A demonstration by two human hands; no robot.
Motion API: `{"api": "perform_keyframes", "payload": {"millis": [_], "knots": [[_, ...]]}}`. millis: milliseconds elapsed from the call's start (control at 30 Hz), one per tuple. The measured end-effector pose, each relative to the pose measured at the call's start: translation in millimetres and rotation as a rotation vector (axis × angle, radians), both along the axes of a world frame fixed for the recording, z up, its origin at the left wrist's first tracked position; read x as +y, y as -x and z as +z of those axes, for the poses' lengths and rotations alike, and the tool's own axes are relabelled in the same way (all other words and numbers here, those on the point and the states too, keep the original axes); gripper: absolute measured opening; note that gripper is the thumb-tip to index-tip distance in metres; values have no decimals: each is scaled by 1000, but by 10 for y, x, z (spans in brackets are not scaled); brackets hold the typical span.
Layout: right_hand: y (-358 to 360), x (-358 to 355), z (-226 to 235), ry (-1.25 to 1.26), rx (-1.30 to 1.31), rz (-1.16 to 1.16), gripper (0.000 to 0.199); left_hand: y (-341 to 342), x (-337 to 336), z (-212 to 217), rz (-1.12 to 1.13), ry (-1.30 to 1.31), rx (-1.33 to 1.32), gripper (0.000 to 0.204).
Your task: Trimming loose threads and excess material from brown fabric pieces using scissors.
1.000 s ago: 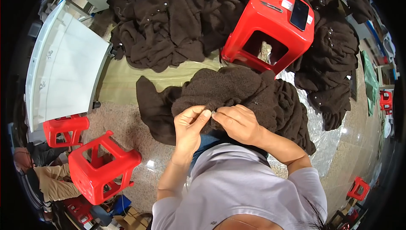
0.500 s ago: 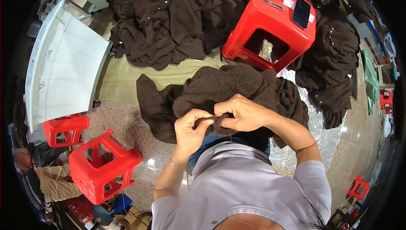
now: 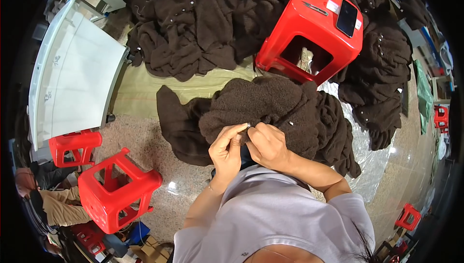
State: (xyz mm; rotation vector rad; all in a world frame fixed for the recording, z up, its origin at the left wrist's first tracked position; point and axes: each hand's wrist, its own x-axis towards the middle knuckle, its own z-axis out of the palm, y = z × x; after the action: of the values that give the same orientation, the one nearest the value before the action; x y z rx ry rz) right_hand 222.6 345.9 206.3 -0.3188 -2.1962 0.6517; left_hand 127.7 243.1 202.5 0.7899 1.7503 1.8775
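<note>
A dark brown fleece garment [image 3: 261, 101] lies bunched over my lap. Low against its near edge, my left hand [image 3: 226, 153] is closed, thumb and forefinger pinched at a small silvery piece [image 3: 248, 125]. Whether that piece is fixed to the cloth I cannot tell. Pressed close beside it, my right hand [image 3: 268, 148] is closed too, its fingers curled and their tips mostly hidden. Another small pale fastener [image 3: 291, 123] shows on the fleece just right of my hands.
Ahead stands a red stool [image 3: 314, 26] bearing a phone [image 3: 346, 18] and small thread snips [image 3: 315, 8]. More brown garments [image 3: 193, 26] are heaped beyond, with others [image 3: 379, 77] at right. Left are a white panel [image 3: 72, 69] and red stools [image 3: 118, 190]. Someone's legs [image 3: 63, 207] show lower left.
My hands have drawn slightly closer to my body, and my right hand has curled more tightly. The silvery piece and the pale fastener have come into sight as the fleece shifted.
</note>
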Motion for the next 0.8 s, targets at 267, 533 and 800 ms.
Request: {"api": "perform_keyframes", "payload": {"millis": [267, 533, 800], "knots": [[-19, -78, -80, -11, -70, 12, 24, 75, -73, -98, -69, 7, -59, 19], [-93, 48, -114, -2, 30, -62, 32, 211, -59, -10, -232, 253, 409, 17], [-255, 541, -133, 928, -216, 44, 25, 549, -394, -46, -197, 115, -473, 16]]}}
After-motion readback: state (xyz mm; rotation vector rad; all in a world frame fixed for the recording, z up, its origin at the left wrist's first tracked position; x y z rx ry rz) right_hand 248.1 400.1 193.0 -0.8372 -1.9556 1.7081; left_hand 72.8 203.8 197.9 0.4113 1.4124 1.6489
